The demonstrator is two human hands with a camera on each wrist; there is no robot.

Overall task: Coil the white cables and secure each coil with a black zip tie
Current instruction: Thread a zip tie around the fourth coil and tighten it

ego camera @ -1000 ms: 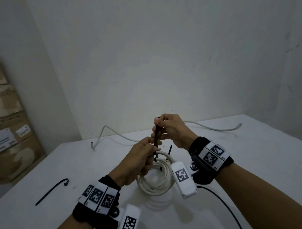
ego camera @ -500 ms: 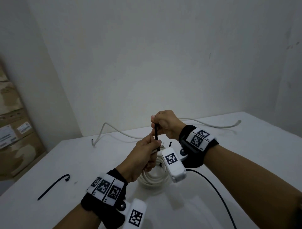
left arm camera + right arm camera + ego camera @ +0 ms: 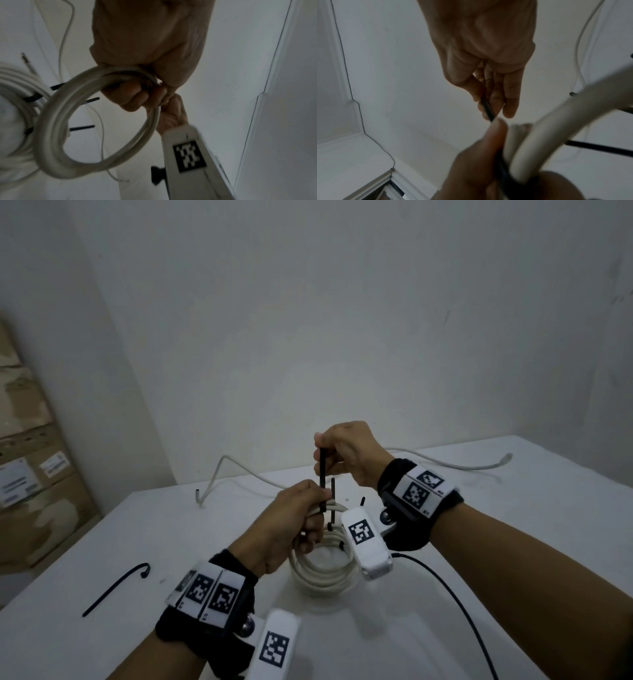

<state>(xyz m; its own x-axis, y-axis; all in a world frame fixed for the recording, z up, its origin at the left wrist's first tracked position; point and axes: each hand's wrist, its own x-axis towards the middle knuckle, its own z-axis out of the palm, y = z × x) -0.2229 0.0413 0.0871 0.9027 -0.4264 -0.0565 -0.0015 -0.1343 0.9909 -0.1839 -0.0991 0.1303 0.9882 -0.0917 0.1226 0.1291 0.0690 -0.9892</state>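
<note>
Coiled white round cable (image 3: 322, 573) was held above the white desk (image 3: 513, 542), clenched in the left grip (image 3: 291, 522), while the thin black plastic zip tie (image 3: 322, 474) was pinched upright by the right grip (image 3: 346, 450).

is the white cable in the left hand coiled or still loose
Coiled: the white cable forms stacked round loops, gripped at the top by the left hand. The right hand pulls a black zip tie upward from it.

Bare storeroom, white walls (image 3: 342, 320), stacked cardboard boxes (image 3: 30, 474), white table (image 3: 513, 508)
</note>
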